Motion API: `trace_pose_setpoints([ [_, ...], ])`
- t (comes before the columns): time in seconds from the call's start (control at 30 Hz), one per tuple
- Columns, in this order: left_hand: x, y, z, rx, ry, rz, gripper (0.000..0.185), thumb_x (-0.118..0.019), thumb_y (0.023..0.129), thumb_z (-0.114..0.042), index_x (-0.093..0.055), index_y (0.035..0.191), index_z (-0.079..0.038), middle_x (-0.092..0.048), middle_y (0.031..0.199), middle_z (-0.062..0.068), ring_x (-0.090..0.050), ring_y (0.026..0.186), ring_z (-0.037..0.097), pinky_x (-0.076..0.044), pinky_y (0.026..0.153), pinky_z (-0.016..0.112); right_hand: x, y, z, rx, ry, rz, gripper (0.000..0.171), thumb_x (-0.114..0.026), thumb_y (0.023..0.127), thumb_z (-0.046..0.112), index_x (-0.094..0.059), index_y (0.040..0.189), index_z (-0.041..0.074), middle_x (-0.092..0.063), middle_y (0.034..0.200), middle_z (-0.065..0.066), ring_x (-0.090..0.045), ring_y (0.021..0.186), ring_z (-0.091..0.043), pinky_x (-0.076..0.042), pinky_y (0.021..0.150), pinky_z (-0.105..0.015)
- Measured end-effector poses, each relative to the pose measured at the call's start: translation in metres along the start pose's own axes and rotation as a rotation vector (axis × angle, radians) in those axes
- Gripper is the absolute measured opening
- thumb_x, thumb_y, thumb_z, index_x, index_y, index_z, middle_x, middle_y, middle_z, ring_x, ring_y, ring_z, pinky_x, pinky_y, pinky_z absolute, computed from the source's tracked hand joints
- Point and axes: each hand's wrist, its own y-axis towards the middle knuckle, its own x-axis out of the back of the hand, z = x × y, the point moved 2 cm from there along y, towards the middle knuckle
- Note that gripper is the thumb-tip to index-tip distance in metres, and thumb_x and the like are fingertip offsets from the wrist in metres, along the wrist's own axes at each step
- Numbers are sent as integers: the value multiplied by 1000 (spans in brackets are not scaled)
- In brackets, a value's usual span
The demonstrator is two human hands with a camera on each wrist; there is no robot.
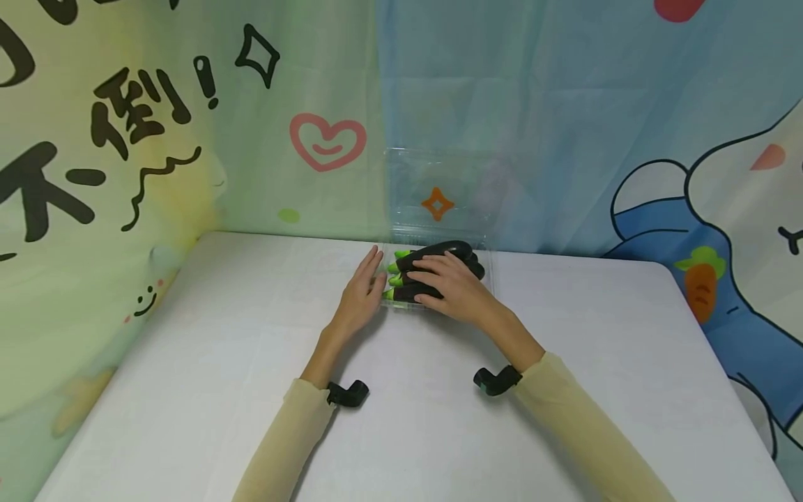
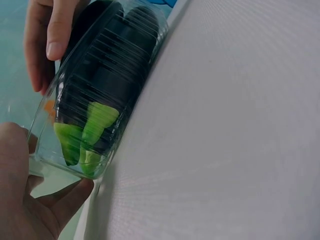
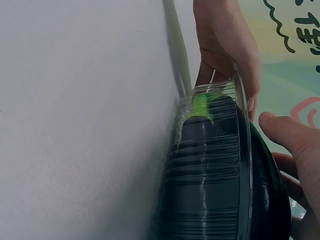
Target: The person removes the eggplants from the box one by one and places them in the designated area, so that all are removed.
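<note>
Clear plastic clamshell container (image 1: 486,273) sits on the white table (image 1: 219,362) at the far edge, near the cartoon-print backdrop (image 1: 125,139); its transparent lid (image 1: 439,195) stands open, upright against the backdrop. Inside lie dark purple toy eggplants (image 1: 448,249) with bright green stem ends (image 1: 396,280) pointing to the person's left, stacked side by side.

Right hand (image 1: 452,286) lies flat on top of the eggplants, fingers spread and fairly straight, pressing down, not curled round anything. Left hand (image 1: 364,293) rests against the container's left end by the green stems, fingers straight and together, thumb side up.

Left wrist view: ribbed container wall (image 2: 100,100) close up, green stems (image 2: 95,125) behind the plastic, fingertips (image 2: 55,45) of the other hand on top. Right wrist view: same tray (image 3: 210,175) from the opposite end. Black wrist mounts (image 1: 348,394) on both sleeves.
</note>
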Motion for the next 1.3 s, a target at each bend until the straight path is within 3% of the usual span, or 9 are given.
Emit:
trace_pose_setpoints([
  [0.27, 0, 0, 1, -11, -6, 0, 51, -35, 99, -31, -25, 146, -16, -18, 155, -3, -22, 141, 17, -29, 111, 45, -1, 3, 1, 19, 23, 65, 44, -62, 87, 31, -56, 127, 15, -53, 134, -7, -45, 128, -25, -26, 111, -52],
  [0.37, 0, 0, 1, -10, -1, -8, 51, -35, 98, -31, -25, 146, -18, -18, 155, -4, -21, 142, 16, -29, 112, 45, -2, 4, 2, 49, 63, 101, 45, -62, 87, 28, -55, 128, 12, -53, 134, -7, -45, 128, -25, -27, 111, -49],
  [0.57, -1, 0, 1, -8, 2, -17, 50, -35, 98, -31, -24, 146, -23, -19, 155, -3, -23, 141, 17, -29, 111, 45, -4, 5, 4, 87, 97, 97, 41, -62, 87, 22, -57, 126, 12, -57, 130, -6, -50, 123, -24, -41, 102, -41],
  [1.03, 1, -1, 1, -7, 4, -11, 51, -35, 98, -33, -25, 146, -21, -18, 155, -7, -21, 142, 14, -26, 113, 42, -6, 8, 8, 106, -11, 129, 36, -62, 86, 22, -62, 121, 12, -62, 122, -4, -57, 113, -21, -45, 97, -40],
  [1.3, 0, -1, 1, -11, -15, -4, 51, -36, 98, -33, -23, 146, -23, -17, 155, -5, -19, 142, 12, -25, 114, 41, -6, 10, 13, 157, -154, 104, 32, -63, 86, 17, -64, 116, 10, -66, 115, -3, -59, 101, -19, -48, 90, -32],
])
